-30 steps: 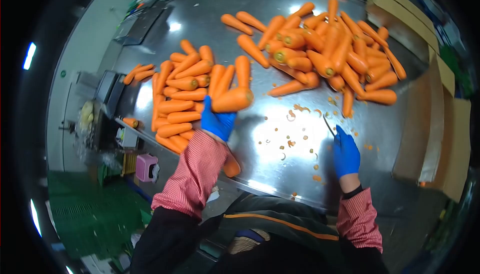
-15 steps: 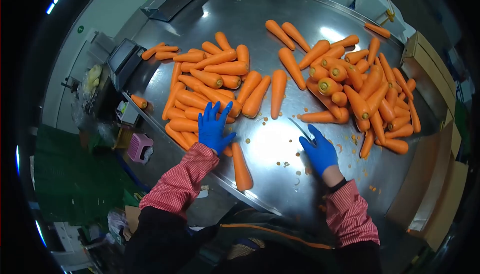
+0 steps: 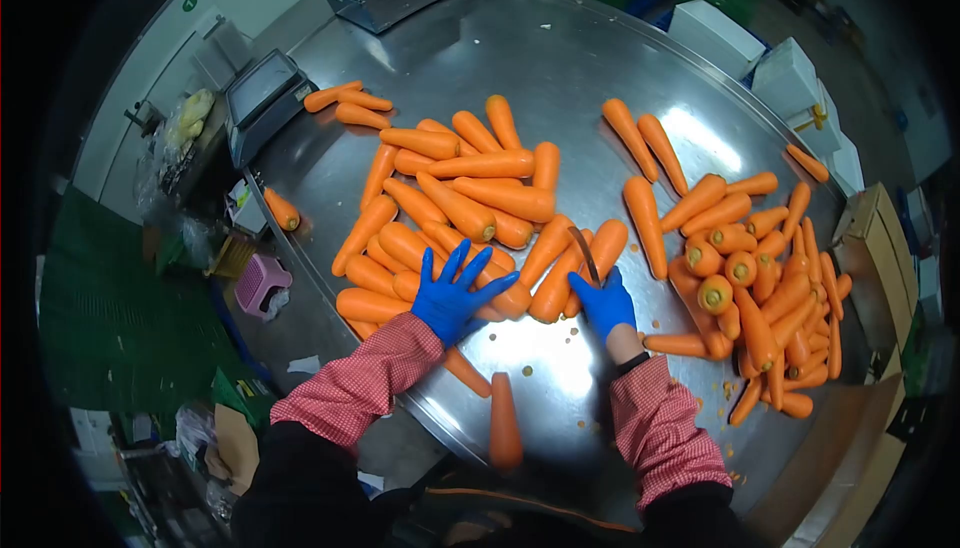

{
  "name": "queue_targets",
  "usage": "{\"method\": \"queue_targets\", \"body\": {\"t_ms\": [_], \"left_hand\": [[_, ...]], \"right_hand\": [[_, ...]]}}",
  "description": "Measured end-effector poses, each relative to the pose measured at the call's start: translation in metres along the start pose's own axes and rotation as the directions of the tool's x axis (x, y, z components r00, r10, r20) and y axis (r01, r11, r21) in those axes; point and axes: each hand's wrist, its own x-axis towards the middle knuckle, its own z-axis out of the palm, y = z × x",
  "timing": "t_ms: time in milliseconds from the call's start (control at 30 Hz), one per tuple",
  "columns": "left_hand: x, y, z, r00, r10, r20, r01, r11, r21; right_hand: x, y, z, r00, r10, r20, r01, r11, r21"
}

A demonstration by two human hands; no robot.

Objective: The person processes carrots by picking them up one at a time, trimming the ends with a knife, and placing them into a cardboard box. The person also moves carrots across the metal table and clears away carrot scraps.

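1. Head view, bottom of frame: I get two red checked sleeves (image 3: 360, 378), then a lone carrot (image 3: 505, 423) near the table's close edge.
2. Left hand (image 3: 455, 296), blue glove, just left of center: fingers spread wide, laid over the near side of the left carrot pile (image 3: 460, 205). No grip that I can see.
3. Right hand (image 3: 606, 304), blue glove, right of center: fingers closed round a knife (image 3: 588, 260), thin curved blade pointing up-frame across carrots at that pile's right end. Blade contact: I can't tell.
4. Small scraps (image 3: 527, 370) dot the steel below the hands.
5. Right carrot pile (image 3: 785, 298), right of frame, well apart from the left one; cardboard (image 3: 872, 253) just beside it.
6. Far side: bare steel table (image 3: 560, 58) top center, white boxes (image 3: 715, 36) past its edge, upper right.
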Motion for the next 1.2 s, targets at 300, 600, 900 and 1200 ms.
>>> {"method": "queue_targets", "body": {"t_ms": [300,600,900,1200], "left_hand": [[0.060,-0.084,0.004,0.997,-0.024,-0.078,0.030,0.997,0.076],[0.123,-0.132,-0.016,0.929,-0.368,-0.037,0.358,0.921,-0.154],[-0.101,-0.053,-0.015,0.927,0.197,0.320,-0.130,0.967,-0.220],[-0.058,-0.052,0.009,0.948,0.205,0.242,-0.182,0.977,-0.112]], "right_hand": [[0.040,-0.037,0.046,0.993,-0.063,0.096,0.056,0.996,0.073],[0.055,-0.084,0.057,0.919,-0.289,0.269,0.299,0.954,0.005],[-0.104,0.000,0.016,0.810,-0.074,0.582,0.202,0.966,-0.159],[-0.151,0.025,0.084,0.858,-0.016,0.513,0.119,0.978,-0.168]]}}
